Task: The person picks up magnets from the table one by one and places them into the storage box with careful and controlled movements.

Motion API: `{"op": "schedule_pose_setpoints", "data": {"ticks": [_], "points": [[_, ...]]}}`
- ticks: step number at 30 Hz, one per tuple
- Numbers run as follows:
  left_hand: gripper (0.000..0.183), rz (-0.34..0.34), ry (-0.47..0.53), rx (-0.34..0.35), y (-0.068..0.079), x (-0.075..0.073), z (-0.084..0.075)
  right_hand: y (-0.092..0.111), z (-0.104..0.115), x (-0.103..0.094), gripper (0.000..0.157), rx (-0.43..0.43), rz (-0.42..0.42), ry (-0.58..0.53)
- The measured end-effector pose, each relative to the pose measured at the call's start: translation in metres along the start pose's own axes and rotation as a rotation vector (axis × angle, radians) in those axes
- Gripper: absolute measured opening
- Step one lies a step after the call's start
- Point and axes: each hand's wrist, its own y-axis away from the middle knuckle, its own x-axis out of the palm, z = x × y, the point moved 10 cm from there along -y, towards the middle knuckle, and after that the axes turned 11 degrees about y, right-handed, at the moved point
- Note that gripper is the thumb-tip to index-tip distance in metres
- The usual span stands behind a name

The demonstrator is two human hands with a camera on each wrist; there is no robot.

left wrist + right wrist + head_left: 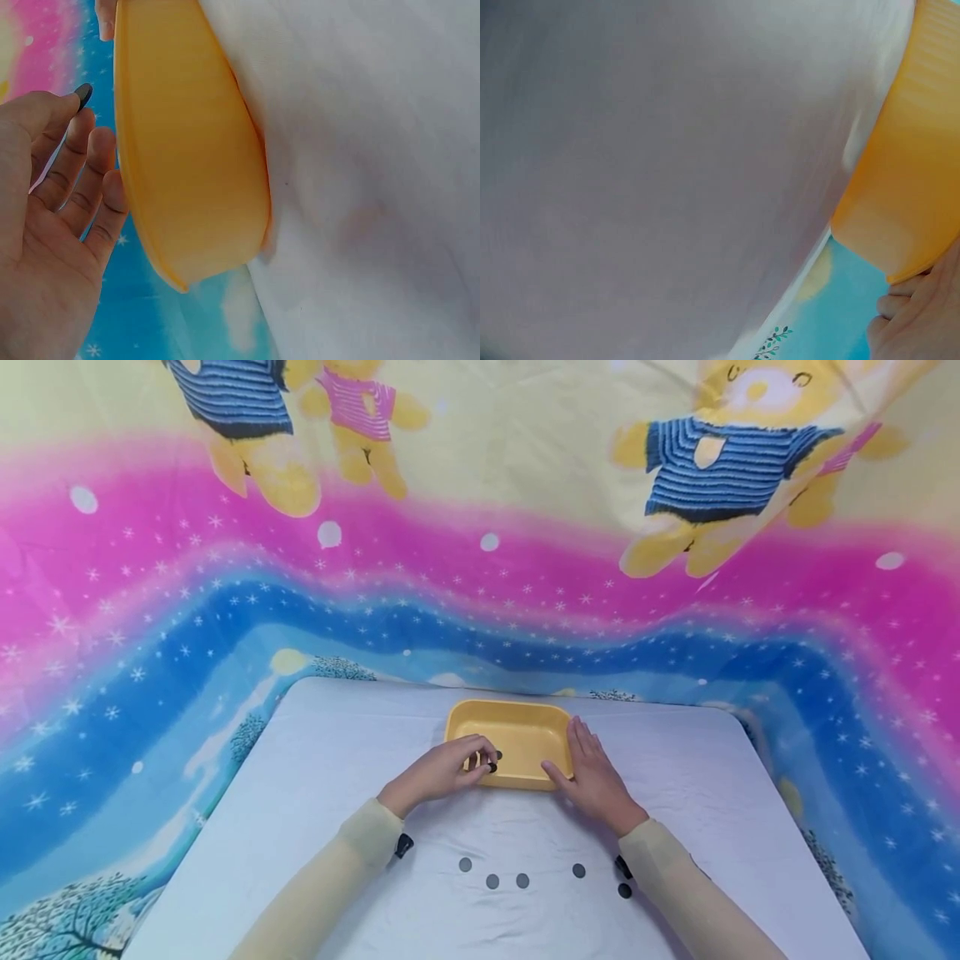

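Note:
My left hand (442, 771) is over the near left corner of a yellow plastic tray (551, 727). Between its thumb and fingertips it pinches a small dark round disc (84, 96), held above the tray's rim. Another dark disc (498, 755) shows close by, against the tray's floor. My right hand (596, 777) rests at the tray's right end, fingers straight along the outer side and thumb by the near right corner. In the right wrist view, the fingers (900, 300) touch the tray's rim from outside.
Several grey discs (522, 881) lie spread on the white cloth-covered table (315, 760) in front of the tray. A darker disc (625, 891) lies beside the right sleeve. Behind the table hangs a colourful curtain (480, 593) with printed bears.

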Motion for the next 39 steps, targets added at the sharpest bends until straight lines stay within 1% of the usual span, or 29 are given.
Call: {"op": "schedule_pose_setpoints", "data": {"ticks": [3, 10, 15, 22, 28, 33, 39], "points": [[0.011, -0.008, 0.009, 0.008, -0.004, 0.001, 0.001, 0.0, 0.001, 0.0, 0.106, 0.003, 0.003, 0.003], [0.007, -0.003, 0.017, -0.033, -0.014, 0.001, 0.005, 0.0, 0.001, 0.0, 0.105, -0.004, -0.005, 0.005], [0.007, 0.007, 0.026, -0.043, -0.02, 0.004, 0.01, -0.001, 0.002, 0.001, 0.105, -0.013, -0.004, 0.012], [0.008, 0.01, 0.037, -0.046, -0.03, 0.008, 0.014, 0.0, 0.002, -0.002, 0.105, -0.011, -0.007, 0.012], [0.008, 0.015, 0.031, -0.058, -0.038, 0.011, 0.018, -0.001, 0.001, 0.0, 0.105, -0.014, -0.004, 0.016], [0.007, 0.016, 0.021, -0.069, -0.042, 0.014, 0.023, -0.001, 0.001, 0.001, 0.105, -0.011, -0.004, 0.019], [0.007, 0.037, 0.018, -0.097, -0.047, 0.018, 0.027, -0.001, 0.001, -0.001, 0.104, -0.017, -0.008, 0.018]]}}
